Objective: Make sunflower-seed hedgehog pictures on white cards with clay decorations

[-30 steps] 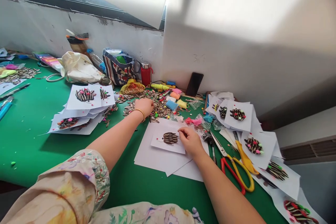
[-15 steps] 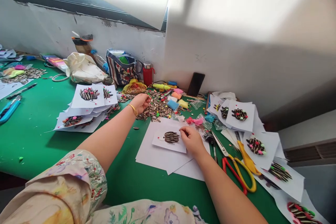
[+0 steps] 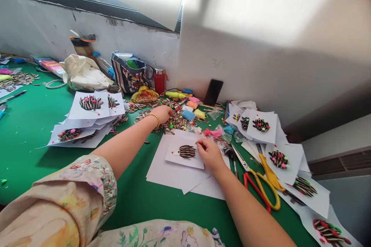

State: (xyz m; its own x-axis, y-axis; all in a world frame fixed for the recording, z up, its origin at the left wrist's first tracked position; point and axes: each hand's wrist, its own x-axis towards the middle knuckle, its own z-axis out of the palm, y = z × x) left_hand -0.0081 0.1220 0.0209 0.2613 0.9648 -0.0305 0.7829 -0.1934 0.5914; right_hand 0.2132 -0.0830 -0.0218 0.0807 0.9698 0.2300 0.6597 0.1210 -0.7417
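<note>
My left hand (image 3: 162, 115), with a gold bangle at the wrist, reaches over a pile of striped sunflower seeds (image 3: 181, 122). Its fingers are curled together and partly hidden; what they hold, if anything, does not show. A small white card (image 3: 171, 155) bears a hedgehog shape (image 3: 187, 151) built of sunflower seeds, with a small red dot at the snout. Beneath the card lie larger white sheets (image 3: 158, 172). At the card's right edge my right hand (image 3: 211, 156) is closed in a pinch beside the hedgehog's back; anything between the fingertips is too small to make out.
Scissors (image 3: 262, 183) and a yellow-handled cutter (image 3: 269, 171) lie right of my right hand. Seed-hedgehog cards are stacked at left (image 3: 89, 114) and right (image 3: 262, 125). Behind the seeds are coloured clay packs (image 3: 189, 115), a red bottle (image 3: 159, 82), bags and a leaning phone (image 3: 213, 92).
My left hand has moved slightly right over the seeds, its fingers lower and turned down. My right hand stays by the card. The whole view has shifted a little.
</note>
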